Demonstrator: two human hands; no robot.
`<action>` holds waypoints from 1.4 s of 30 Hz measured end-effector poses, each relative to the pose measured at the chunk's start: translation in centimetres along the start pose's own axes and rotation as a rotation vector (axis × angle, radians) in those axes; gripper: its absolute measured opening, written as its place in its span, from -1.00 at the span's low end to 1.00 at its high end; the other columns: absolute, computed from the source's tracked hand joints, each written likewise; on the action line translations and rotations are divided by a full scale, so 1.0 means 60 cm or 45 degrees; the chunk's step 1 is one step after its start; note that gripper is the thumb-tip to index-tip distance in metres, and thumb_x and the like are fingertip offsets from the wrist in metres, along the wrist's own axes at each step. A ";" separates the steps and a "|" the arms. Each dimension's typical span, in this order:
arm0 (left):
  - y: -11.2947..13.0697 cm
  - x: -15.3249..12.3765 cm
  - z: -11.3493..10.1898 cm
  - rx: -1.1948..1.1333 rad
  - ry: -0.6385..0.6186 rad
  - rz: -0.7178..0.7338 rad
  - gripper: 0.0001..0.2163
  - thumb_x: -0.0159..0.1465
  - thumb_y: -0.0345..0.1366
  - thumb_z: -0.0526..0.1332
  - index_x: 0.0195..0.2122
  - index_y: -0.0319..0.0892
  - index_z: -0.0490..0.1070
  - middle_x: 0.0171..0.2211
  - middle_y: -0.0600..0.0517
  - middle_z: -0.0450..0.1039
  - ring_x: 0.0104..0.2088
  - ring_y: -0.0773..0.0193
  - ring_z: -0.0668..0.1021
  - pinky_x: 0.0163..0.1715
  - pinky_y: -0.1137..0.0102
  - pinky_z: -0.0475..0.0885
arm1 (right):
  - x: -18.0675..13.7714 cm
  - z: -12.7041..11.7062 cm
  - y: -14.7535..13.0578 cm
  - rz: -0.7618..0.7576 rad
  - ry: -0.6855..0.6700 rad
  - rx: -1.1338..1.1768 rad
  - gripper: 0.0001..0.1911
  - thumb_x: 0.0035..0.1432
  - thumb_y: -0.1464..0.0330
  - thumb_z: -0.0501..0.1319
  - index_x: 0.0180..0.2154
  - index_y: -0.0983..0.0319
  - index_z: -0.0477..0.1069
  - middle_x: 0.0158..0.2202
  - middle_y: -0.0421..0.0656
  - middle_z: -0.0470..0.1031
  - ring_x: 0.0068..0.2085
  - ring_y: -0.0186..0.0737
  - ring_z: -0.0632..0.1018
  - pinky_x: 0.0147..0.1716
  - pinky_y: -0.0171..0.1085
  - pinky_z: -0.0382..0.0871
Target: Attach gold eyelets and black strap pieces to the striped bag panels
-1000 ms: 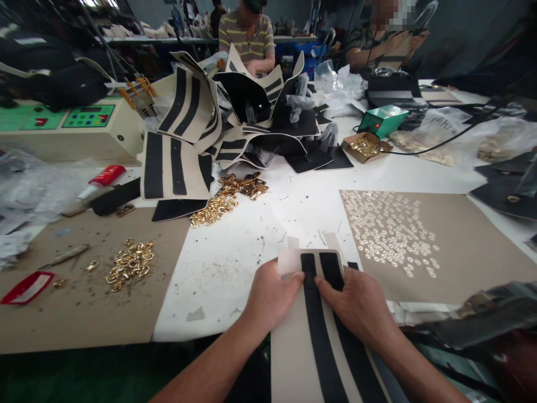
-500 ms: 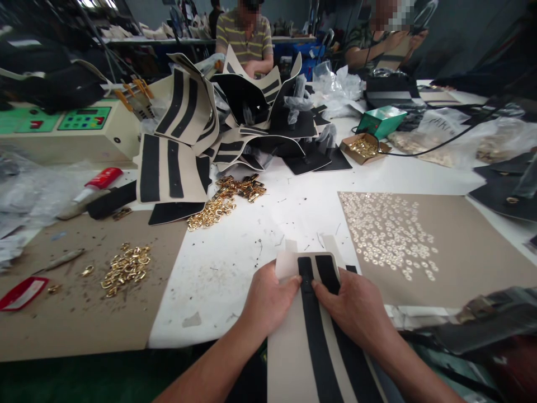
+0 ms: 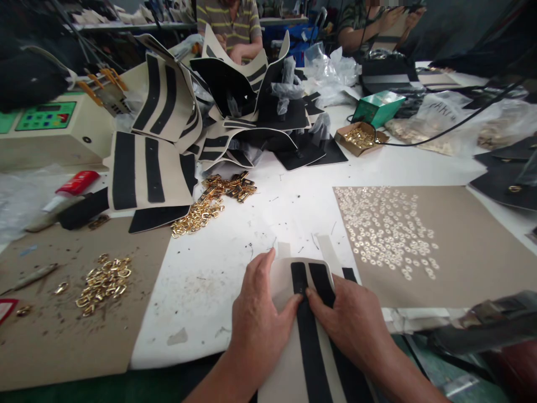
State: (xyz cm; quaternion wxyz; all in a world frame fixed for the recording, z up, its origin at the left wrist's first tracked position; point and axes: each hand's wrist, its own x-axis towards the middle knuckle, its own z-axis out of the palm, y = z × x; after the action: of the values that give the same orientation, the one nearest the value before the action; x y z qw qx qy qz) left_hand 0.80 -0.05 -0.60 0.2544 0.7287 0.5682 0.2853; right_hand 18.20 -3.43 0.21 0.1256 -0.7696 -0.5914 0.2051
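Observation:
A long beige panel with two black stripes (image 3: 314, 350) lies in front of me at the table's near edge, its rounded end pointing away. My left hand (image 3: 260, 310) grips its left side, thumb pressed on the inner black stripe and fingers along the edge. My right hand (image 3: 356, 313) holds the opposite edge, its thumb tip almost meeting the left thumb on that stripe. The right fingers are hidden under the panel. Pale strips (image 3: 328, 253) lie just beyond the rounded end.
Similar striped panels (image 3: 145, 170) are heaped at the back left. Gold hardware pieces (image 3: 197, 215) lie beside the heap, and gold rings (image 3: 104, 285) sit on brown board. Small pale washers (image 3: 384, 229) cover the right board. Behind stand a carton of gold parts (image 3: 361, 139) and two people.
My view has shifted a little to the right. The left hand's fingers have lifted and straightened along the panel's edge. Both thumbs remain on the black stripe.

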 end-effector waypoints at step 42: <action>-0.024 -0.019 0.019 -0.142 0.015 0.467 -0.62 0.08 -0.37 0.49 -0.08 -0.09 0.49 0.07 -0.06 0.52 0.12 -0.05 0.52 0.17 -0.02 0.42 | -0.032 -0.086 0.241 0.130 0.358 -0.253 -0.71 0.36 0.29 0.07 -0.29 0.23 0.53 -0.28 -0.09 0.59 -0.24 -0.12 0.55 -0.32 -0.28 0.14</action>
State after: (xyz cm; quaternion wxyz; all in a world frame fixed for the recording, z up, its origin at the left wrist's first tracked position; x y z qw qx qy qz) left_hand 0.42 -0.86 -2.57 0.2349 0.8032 0.4105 0.3622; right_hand 32.60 -8.94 -1.22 0.1199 -0.8284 -0.5455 0.0423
